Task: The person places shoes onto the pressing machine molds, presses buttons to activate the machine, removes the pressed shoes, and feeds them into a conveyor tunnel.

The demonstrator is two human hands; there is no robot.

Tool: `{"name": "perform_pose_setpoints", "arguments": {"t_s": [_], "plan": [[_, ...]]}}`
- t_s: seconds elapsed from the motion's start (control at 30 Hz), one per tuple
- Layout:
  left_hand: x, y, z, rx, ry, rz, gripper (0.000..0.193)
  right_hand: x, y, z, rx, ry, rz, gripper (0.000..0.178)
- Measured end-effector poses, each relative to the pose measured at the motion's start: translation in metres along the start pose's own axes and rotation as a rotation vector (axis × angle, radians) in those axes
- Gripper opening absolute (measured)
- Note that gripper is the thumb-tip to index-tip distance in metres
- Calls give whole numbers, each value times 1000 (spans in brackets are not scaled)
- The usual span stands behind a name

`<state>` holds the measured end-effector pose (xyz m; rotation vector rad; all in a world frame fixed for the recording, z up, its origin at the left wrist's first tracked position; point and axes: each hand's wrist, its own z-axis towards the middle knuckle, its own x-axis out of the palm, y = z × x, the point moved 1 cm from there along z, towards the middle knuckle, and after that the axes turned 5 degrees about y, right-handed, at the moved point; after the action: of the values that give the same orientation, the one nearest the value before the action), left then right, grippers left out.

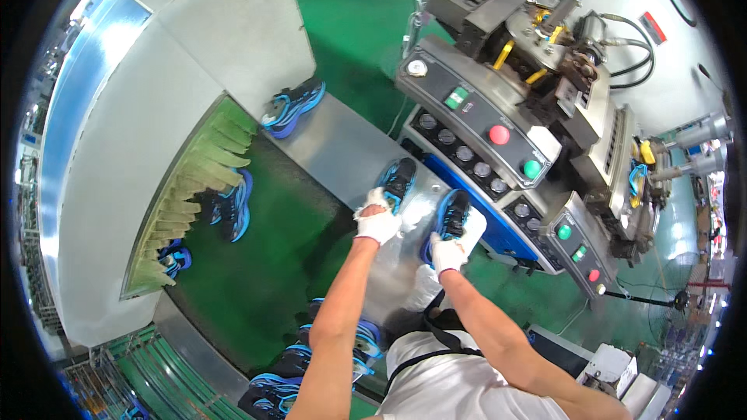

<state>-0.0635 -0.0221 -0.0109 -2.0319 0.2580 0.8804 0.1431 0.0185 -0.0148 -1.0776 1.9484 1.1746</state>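
Note:
A black and blue sports shoe (398, 182) rests toe-away on the metal shelf, and my left hand (379, 223) is closed on its heel end. The white glove on that hand is frayed around the thumb. Just to the right, my gloved right hand (449, 253) grips a second black and blue sports shoe (452, 213) at its heel, beside the shelf's right edge. A white piece (474, 227) shows next to that shoe; its kind is unclear. Another sports shoe (294, 106) stands at the far end of the metal shelf (331, 136).
A machine with a button panel (478, 113) and metal clamps stands right. To the left, a grey housing (140, 109) has a strip curtain (198, 190); shoes (232, 206) lie on the green surface beneath it. More shoes (272, 393) sit by my left forearm.

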Motion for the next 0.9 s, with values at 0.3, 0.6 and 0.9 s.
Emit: {"name": "perform_pose_setpoints", "arguments": {"t_s": [0.3, 0.6, 0.9], "plan": [[52, -63, -45, 2, 122, -56, 89, -64, -42, 11, 130, 130, 551, 36], [134, -329, -159, 203, 949, 162, 91, -283, -263, -66, 557, -116, 944, 52], [320, -515, -356, 1059, 1089, 208, 74, -389, -454, -258, 663, -1089, 766, 53]]}}
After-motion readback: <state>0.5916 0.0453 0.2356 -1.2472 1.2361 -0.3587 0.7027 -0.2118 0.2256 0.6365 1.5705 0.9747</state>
